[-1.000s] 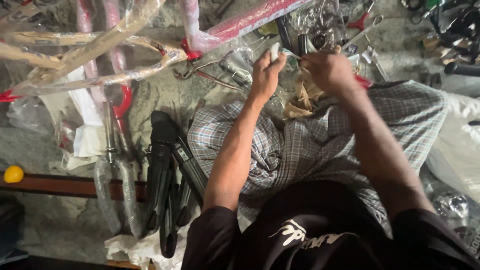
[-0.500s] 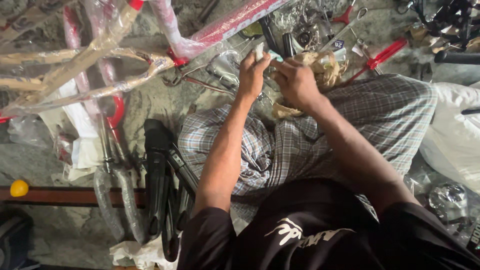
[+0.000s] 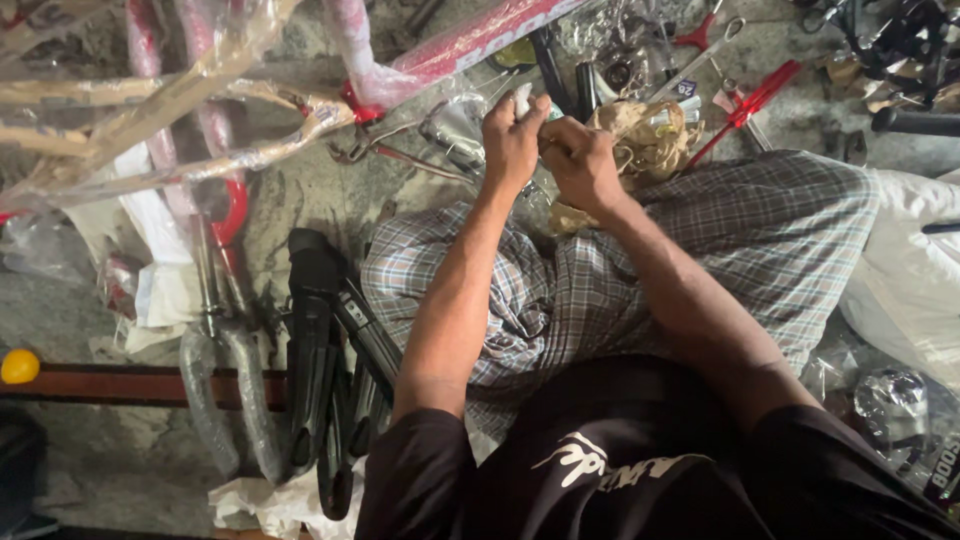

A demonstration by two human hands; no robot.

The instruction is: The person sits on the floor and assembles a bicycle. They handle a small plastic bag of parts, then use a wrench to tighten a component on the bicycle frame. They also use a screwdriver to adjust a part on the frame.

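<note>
Both hands meet above the knees, over the plaid cloth [image 3: 700, 240]. The left hand [image 3: 512, 140] has its fingers closed around a small pale part [image 3: 522, 97], held upright; the right hand [image 3: 582, 165] pinches its lower end (exact grip unclear). A wrapped red bicycle frame [image 3: 450, 50], crumpled paper [image 3: 645, 135] and red-handled tools [image 3: 750, 100] crowd the floor [image 3: 310, 190] ahead.

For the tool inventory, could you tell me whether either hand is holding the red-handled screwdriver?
No, the red-handled screwdriver lies on the ground, apart from both hands.
</note>
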